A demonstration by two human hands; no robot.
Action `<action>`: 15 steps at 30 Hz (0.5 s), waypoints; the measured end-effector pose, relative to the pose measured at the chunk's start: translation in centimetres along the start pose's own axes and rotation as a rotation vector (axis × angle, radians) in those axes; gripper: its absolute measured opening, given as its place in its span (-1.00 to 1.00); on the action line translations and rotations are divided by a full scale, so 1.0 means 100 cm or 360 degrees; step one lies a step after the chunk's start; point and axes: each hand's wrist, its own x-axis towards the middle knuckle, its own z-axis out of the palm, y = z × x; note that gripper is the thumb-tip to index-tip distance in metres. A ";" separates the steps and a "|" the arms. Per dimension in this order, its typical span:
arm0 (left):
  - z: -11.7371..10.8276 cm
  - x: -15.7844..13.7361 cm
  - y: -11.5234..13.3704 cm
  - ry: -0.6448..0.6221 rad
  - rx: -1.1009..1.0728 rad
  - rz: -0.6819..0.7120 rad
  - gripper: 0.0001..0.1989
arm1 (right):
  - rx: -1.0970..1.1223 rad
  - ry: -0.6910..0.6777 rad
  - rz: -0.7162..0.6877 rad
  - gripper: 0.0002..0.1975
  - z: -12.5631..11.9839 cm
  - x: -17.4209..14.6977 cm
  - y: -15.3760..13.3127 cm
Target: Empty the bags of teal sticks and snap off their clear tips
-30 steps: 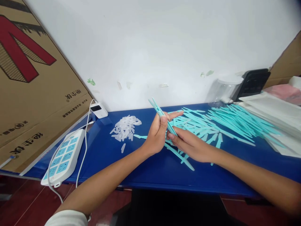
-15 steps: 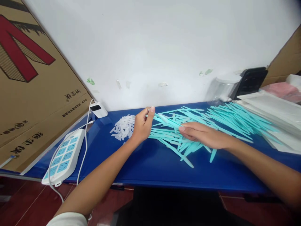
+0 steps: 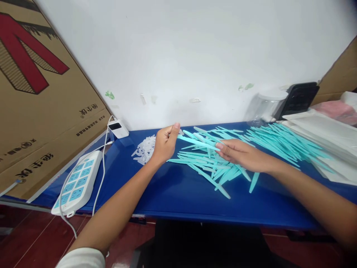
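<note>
My left hand (image 3: 166, 144) is closed with the thumb on top, at the left end of a slim turquoise eyebrow razor (image 3: 198, 142). A small whitish tip shows beside that thumb; whether it is a cap cannot be made out. My right hand (image 3: 237, 153) pinches the razor's other end, and more razors fan out from its fingers. Beneath both hands lies a loose pile of turquoise razors (image 3: 205, 162), many with pale ends. Left of my left hand is a heap of small translucent white caps (image 3: 145, 149).
A second, neater razor pile (image 3: 284, 143) lies right on the blue table (image 3: 178, 199), beside white sheets (image 3: 329, 130). Behind stand a clear jar (image 3: 269, 104) and a black holder (image 3: 299, 98). At left are a power strip (image 3: 79, 182), cables, a white device (image 3: 119, 129) and a cardboard box (image 3: 55, 111).
My left hand has shifted slightly left and turned, and the razor between my hands now shows more fully. My right hand has moved slightly right. The view has shifted a little.
</note>
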 end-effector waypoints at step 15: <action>0.014 -0.009 0.000 0.0293 0.0389 0.0104 -0.41 | 0.0319 0.0875 -0.0143 -0.46 0.017 0.009 -0.009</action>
